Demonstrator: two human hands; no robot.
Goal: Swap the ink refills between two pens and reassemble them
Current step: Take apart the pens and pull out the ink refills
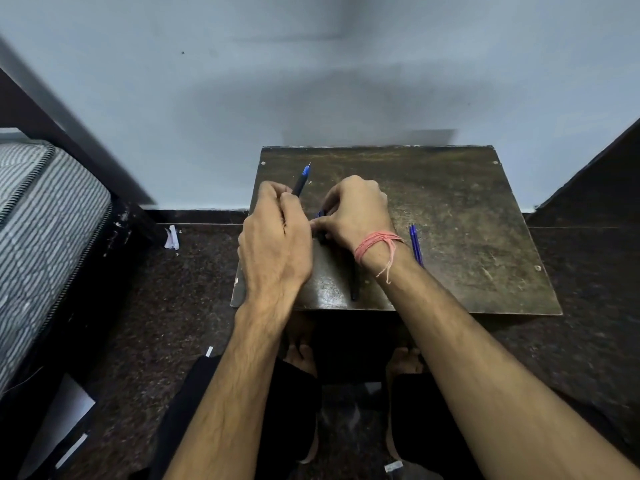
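Left hand (pixel 277 237) gripping pen (pixel 302 180), tip pointing away over table (pixel 467 216); right hand (pixel 353 213) pinching small blue part, hard to identify; black barrel (pixel 354 285) lying under right wrist; refill (pixel 415 244) lying just beside it

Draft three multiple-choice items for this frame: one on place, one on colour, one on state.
1. Where does the loose blue refill lie?
A. On the floor
B. On the table, right of the right wrist
C. On the bed

2. What colour is the thread on the right wrist?
A. Pink
B. Green
C. Black

3. What is the left hand doing?
A. Resting open on the table
B. Hanging off the table
C. Holding a black pen, its tip pointing away

Key: 1 B, the refill rests on the tabletop beside the wrist; 2 A, the wrist thread is pink; 3 C, the pen's blue tip sticks out past the closed fingers.
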